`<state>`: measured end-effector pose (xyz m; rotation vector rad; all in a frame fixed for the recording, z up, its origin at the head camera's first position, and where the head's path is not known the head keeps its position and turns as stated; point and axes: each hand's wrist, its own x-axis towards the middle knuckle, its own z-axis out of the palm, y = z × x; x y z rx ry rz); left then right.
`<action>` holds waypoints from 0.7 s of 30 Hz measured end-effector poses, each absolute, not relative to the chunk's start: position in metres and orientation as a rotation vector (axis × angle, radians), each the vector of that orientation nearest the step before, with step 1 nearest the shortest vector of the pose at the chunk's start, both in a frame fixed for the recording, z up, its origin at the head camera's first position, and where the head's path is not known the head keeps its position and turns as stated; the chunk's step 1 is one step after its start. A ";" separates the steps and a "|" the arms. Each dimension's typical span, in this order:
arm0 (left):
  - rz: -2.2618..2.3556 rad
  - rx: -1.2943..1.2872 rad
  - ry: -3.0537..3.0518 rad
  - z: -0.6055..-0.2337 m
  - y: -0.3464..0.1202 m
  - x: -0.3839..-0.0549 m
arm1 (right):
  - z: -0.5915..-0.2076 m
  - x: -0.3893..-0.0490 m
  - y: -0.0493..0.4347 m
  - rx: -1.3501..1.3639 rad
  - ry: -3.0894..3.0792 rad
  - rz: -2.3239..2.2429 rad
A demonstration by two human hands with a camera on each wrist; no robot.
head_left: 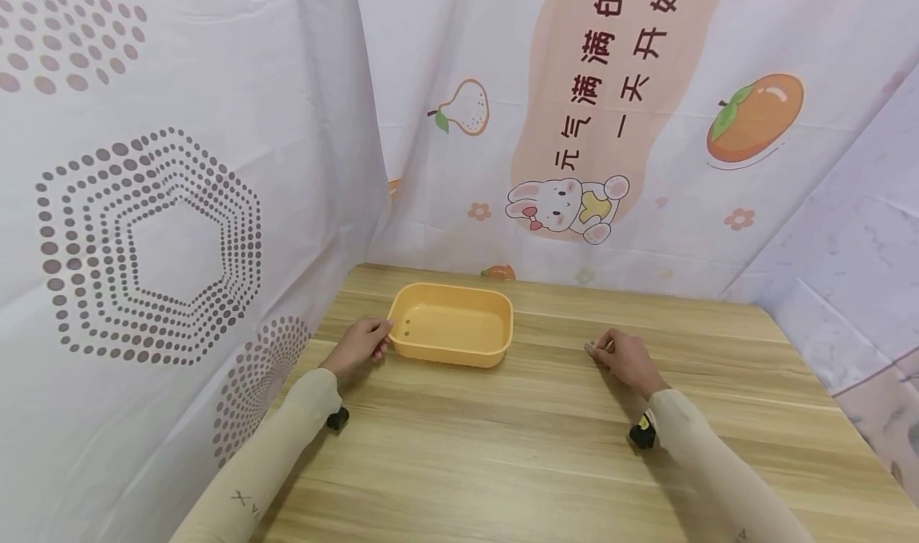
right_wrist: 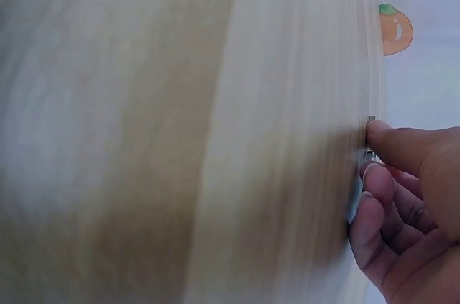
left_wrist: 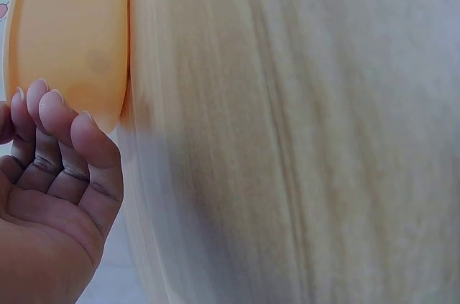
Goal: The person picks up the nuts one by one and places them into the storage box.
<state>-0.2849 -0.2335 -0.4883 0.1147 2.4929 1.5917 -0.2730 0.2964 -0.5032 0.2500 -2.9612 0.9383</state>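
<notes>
Counter (head_left: 459, 455): wood-grained; carries everything listed below.

Yellow bin (head_left: 445, 356): on the counter towards its far side, upright, rounded corners, holes at the left end.

Left hand (head_left: 361, 343): fingers curled, thumb and fingertips at the bin's left end, apparently pinching its rim. Advised: a light, steady hold, enough to stop sliding without tipping the bin.

Right hand (head_left: 627, 356): low over the counter, right of the bin and well apart from it; nearly closed, thumb and fingertips pinched together on one small item.

Small metallic piece (right_wrist: 370, 154): between those fingertips, mostly hidden; exact kind cannot be told. Probably slips easily; best kept on the pads, squeezed firmly, and lifted fully clear before any sideways movement.
</notes>
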 end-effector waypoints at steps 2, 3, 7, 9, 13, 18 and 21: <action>1.599 0.114 2.489 -0.489 -0.234 -0.286 | -0.503 -0.273 0.297 0.243 -2.964 0.958; 1.604 0.113 2.486 -0.489 -0.234 -0.286 | -0.503 -0.273 0.297 0.243 -2.964 0.964; 1.612 0.125 2.476 -0.490 -0.235 -0.287 | -0.503 -0.275 0.297 0.255 -2.962 0.959; 1.614 0.125 2.471 -0.490 -0.235 -0.287 | -0.504 -0.276 0.296 0.262 -2.959 0.953; 1.609 0.120 2.475 -0.489 -0.235 -0.286 | -0.502 -0.276 0.296 0.279 -2.960 0.959; 1.601 0.123 2.488 -0.488 -0.234 -0.286 | -0.501 -0.275 0.299 0.247 -2.977 0.971; 1.597 0.125 2.490 -0.488 -0.234 -0.285 | -0.501 -0.275 0.301 0.241 -2.997 0.959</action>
